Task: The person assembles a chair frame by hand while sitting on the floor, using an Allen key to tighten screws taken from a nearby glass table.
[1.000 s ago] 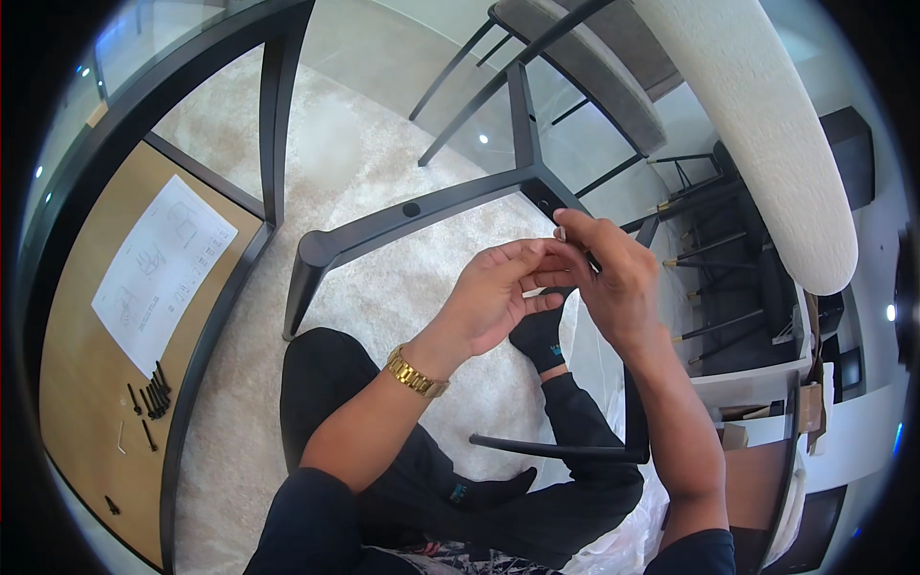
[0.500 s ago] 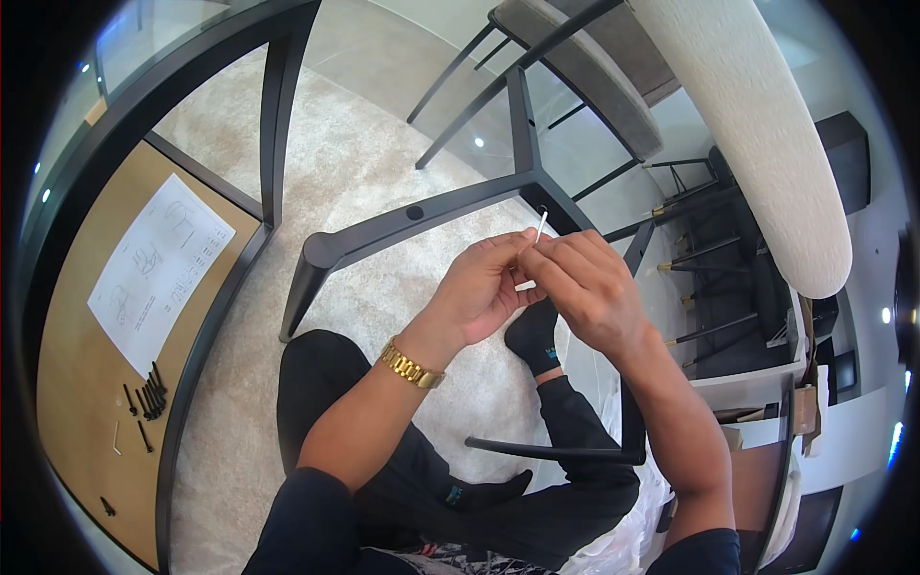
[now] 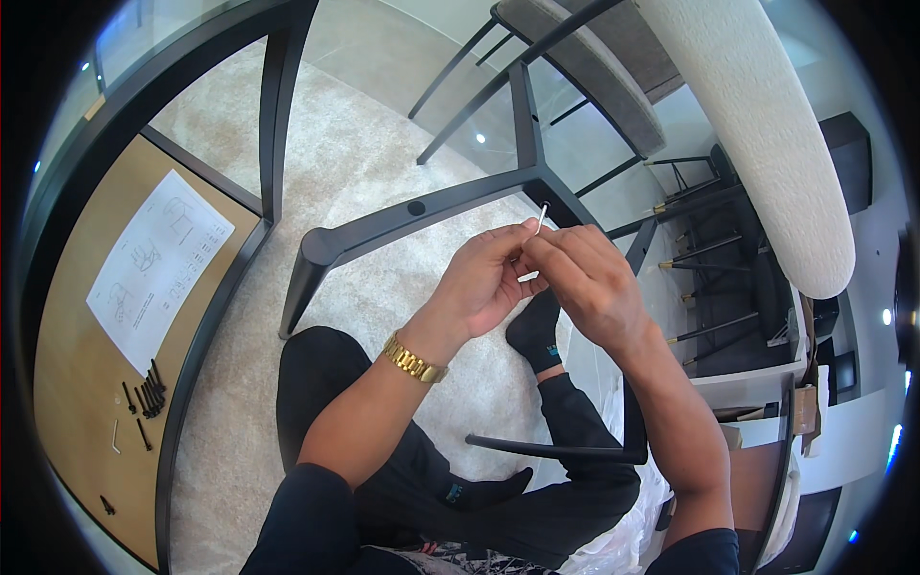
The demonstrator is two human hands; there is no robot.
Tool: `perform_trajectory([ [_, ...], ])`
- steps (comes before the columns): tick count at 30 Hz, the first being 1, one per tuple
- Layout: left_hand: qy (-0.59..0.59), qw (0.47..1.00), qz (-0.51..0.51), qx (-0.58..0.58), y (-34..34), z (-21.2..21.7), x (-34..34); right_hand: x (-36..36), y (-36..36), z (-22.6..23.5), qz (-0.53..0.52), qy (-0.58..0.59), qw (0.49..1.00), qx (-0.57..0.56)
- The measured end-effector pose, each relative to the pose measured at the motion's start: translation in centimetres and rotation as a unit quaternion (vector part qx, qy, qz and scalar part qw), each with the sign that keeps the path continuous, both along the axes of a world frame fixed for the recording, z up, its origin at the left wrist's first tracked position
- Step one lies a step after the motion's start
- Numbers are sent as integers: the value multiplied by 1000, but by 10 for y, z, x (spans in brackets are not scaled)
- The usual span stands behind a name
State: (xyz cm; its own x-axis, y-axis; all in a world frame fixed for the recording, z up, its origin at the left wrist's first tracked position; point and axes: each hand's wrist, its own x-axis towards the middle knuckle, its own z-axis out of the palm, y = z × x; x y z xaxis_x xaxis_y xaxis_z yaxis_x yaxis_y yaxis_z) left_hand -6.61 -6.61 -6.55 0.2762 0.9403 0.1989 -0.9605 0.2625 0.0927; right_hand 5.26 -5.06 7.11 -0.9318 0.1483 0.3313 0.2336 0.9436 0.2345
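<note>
A silver Allen key stands with its tip at a hole near the corner of a black chair frame. My right hand is closed around the key's lower part, its fingers bent over it. Against it, my left hand pinches at the same key with thumb and fingertips. The bent end shows a little between the two hands. Whatever screw sits in the hole is hidden. The frame is propped upright in front of me, between my legs, one of its legs reaching to the rug.
Left, a wooden-topped table holds an instruction sheet, several black bolts and another Allen key. A cream padded cushion hangs close at upper right. Grey chairs stand beyond the light rug.
The key and both hands have shifted very slightly, the key's tip staying at the frame's hole. Nothing has been let go.
</note>
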Motion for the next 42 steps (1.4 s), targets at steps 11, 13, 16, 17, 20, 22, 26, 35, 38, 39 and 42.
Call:
perform_trajectory([
  [11, -42, 995, -89, -27, 0, 13, -8, -5, -4, 4, -81, 1, 994, 78],
  [13, -49, 993, -100, -24, 0, 13, -6, -6, -7, 0, -124, -1, 991, 54],
  [16, -60, 991, -106, 49, 10, -7, -3, -10, -7, 1, -130, -2, 991, -41],
  [17, -74, 990, -110, 56, 12, -10, -4, -12, -9, 3, -124, -17, 991, -41],
  [20, -83, 989, -117, 43, 13, -12, -4, -16, -15, 12, -91, -51, 994, -16],
  [22, -46, 993, -112, -10, 10, -3, 0, -16, -11, 15, -50, -60, 996, 33],
  [26, -33, 993, -107, -28, 4, 12, -4, -21, -11, 15, -87, -88, 990, 69],
  [35, -70, 992, -109, -10, 10, 1, 1, -24, -5, 9, -133, -51, 990, -9],
  [38, -81, 991, -109, 15, 12, -1, 1, -15, -3, 7, -132, -16, 990, -47],
  [39, -107, 986, -119, 42, 17, -10, 2, -15, -9, 11, -136, -12, 989, -49],
  [42, -134, 981, -127, 61, 21, -18, 6, -14, -14, 13, -141, -15, 990, -2],
])
